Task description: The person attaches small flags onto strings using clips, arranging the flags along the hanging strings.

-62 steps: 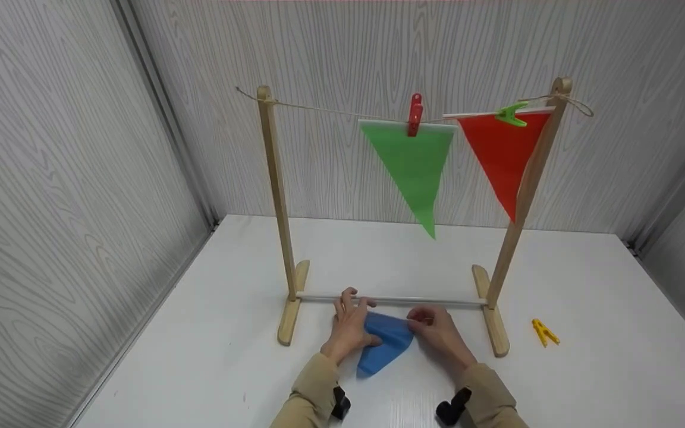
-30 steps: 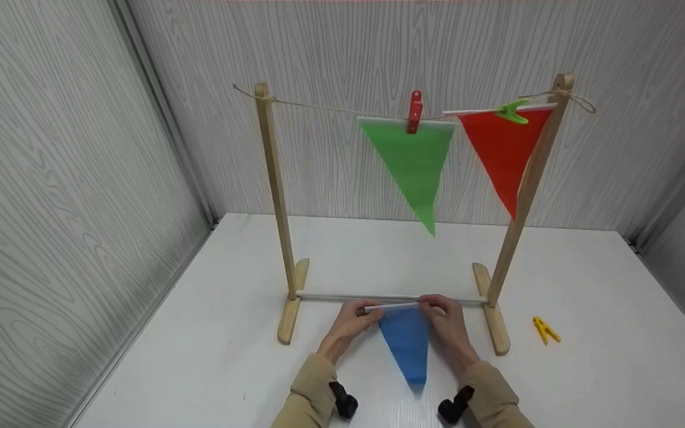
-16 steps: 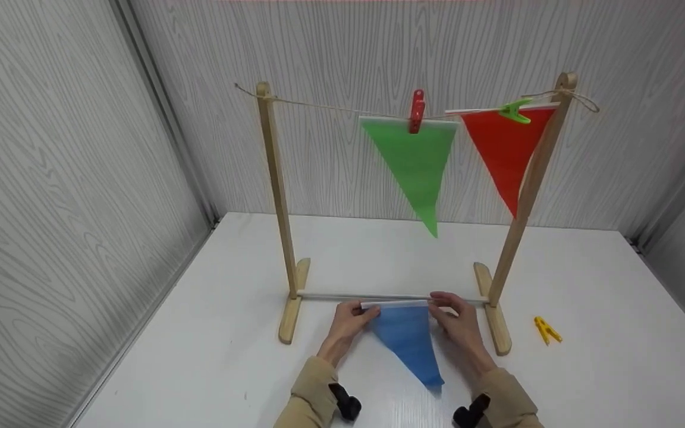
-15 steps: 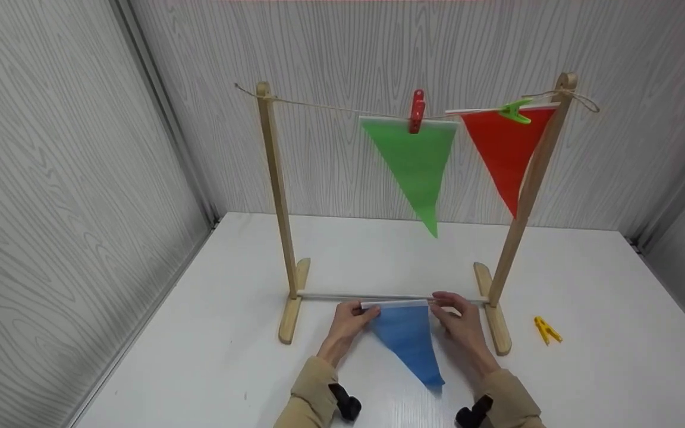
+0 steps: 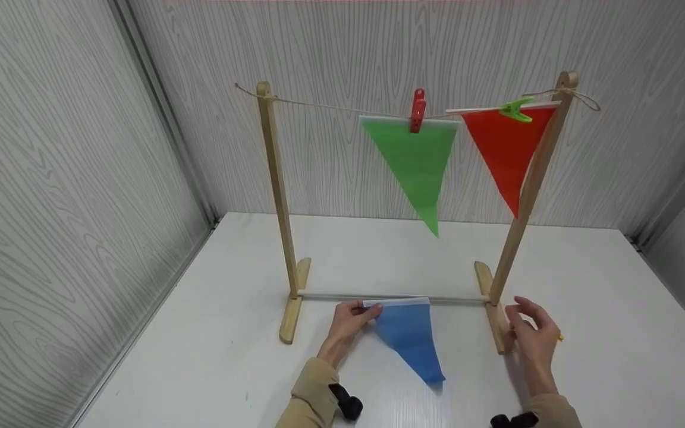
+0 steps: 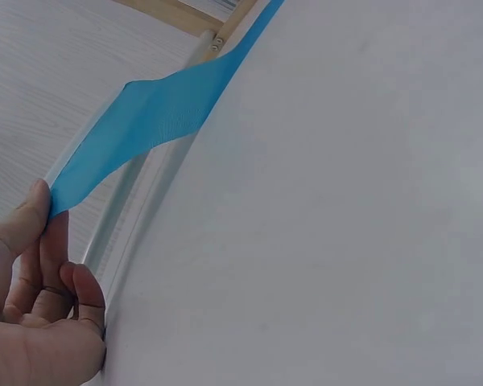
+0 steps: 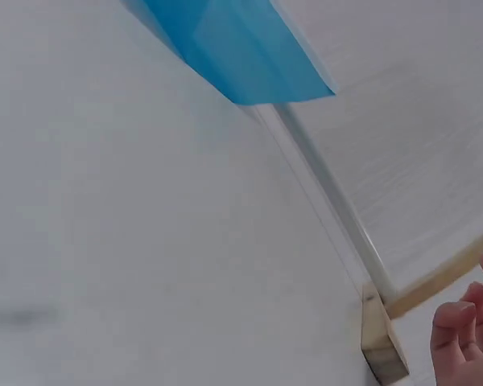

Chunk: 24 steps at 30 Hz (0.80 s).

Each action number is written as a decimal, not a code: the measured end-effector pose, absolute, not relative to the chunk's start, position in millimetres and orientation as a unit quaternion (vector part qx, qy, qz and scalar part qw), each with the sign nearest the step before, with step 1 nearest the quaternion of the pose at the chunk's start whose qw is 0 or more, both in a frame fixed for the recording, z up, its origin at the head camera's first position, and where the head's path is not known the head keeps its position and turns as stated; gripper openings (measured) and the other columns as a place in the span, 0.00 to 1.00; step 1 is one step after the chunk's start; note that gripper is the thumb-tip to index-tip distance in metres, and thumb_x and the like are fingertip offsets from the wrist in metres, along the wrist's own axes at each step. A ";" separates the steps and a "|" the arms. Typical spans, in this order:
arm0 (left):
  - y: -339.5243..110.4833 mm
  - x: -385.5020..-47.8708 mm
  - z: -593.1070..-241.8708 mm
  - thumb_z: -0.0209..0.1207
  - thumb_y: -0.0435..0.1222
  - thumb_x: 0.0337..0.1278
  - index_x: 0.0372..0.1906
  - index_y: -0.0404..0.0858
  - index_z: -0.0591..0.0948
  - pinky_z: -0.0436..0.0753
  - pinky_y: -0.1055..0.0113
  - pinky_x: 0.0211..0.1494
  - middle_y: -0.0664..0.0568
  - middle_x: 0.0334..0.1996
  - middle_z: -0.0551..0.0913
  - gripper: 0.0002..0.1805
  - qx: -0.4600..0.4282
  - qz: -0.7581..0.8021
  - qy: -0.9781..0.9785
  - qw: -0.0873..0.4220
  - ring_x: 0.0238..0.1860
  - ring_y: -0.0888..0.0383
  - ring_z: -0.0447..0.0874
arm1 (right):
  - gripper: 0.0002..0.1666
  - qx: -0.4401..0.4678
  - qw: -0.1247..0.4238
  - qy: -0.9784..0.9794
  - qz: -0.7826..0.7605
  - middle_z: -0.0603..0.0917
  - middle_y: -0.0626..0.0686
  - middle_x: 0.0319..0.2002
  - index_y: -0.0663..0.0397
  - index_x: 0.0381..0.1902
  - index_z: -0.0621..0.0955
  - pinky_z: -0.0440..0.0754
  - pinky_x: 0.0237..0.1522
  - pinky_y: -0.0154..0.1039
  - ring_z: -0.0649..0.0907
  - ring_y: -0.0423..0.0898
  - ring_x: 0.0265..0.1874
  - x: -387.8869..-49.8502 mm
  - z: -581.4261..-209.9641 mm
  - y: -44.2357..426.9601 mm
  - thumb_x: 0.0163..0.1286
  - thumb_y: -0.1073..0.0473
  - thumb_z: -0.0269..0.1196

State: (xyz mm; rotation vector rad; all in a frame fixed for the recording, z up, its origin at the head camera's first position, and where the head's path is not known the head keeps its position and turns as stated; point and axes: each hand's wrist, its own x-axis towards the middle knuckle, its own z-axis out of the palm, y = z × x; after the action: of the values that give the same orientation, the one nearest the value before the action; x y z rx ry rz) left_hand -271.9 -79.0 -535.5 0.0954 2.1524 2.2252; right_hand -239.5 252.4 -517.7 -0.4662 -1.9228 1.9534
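My left hand pinches the white-hemmed top left corner of a blue triangular pennant between thumb and fingers. The pennant's tip droops towards the front of the white table; the left wrist view shows the pinched corner of the blue cloth closely. My right hand is over the table by the rack's right foot, its fingers loosely bent and apart from the pennant. Just beside it peeks the end of a yellow clothespin, most of which the hand hides.
A wooden rack has a left post, a right post and a low rod. From its string hang a green pennant under a red clothespin and a red pennant under a green clothespin.
The blue pennant was smoothed out and turned upright between both hands. My right hand then let go of its right corner and moved right, covering the yellow clothespin. My left hand kept its pinch.
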 end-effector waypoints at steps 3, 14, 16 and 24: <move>-79.2 -272.5 -535.3 0.68 0.35 0.60 0.19 0.40 0.67 0.70 0.70 0.32 0.42 0.29 0.90 0.22 0.031 0.716 0.697 0.017 0.34 0.58 0.89 | 0.10 -0.196 0.223 -0.656 0.694 0.80 0.37 0.35 0.46 0.47 0.81 0.77 0.23 0.24 0.77 0.35 0.22 -235.1 -519.2 265.8 0.69 0.63 0.65; -79.5 -274.6 -536.0 0.67 0.35 0.62 0.18 0.40 0.67 0.76 0.70 0.34 0.48 0.28 0.90 0.23 0.029 0.709 0.704 0.018 0.31 0.65 0.87 | 0.31 -0.372 0.208 -0.668 0.610 0.67 0.42 0.45 0.56 0.68 0.74 0.71 0.32 0.23 0.71 0.39 0.39 -232.9 -528.5 294.8 0.66 0.64 0.63; -79.5 -274.4 -535.5 0.67 0.35 0.61 0.18 0.40 0.66 0.76 0.70 0.34 0.50 0.27 0.89 0.23 0.029 0.712 0.701 0.019 0.30 0.65 0.86 | 0.33 -0.372 0.193 -0.679 0.602 0.67 0.46 0.46 0.58 0.69 0.73 0.71 0.31 0.24 0.69 0.43 0.42 -234.7 -529.0 296.8 0.65 0.66 0.63; -79.4 -272.9 -535.1 0.67 0.34 0.61 0.18 0.40 0.66 0.72 0.71 0.31 0.53 0.22 0.85 0.23 0.035 0.703 0.710 0.010 0.27 0.64 0.81 | 0.35 -0.315 0.133 -0.769 0.540 0.68 0.71 0.62 0.73 0.67 0.70 0.76 0.55 0.46 0.70 0.61 0.60 -236.1 -531.1 304.6 0.60 0.68 0.59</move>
State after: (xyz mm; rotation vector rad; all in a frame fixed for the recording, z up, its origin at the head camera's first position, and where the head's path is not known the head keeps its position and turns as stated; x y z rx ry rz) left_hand -272.9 -79.4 -535.1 0.1099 2.2163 2.1948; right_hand -236.1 304.6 -531.1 -0.9127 -2.2320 1.5664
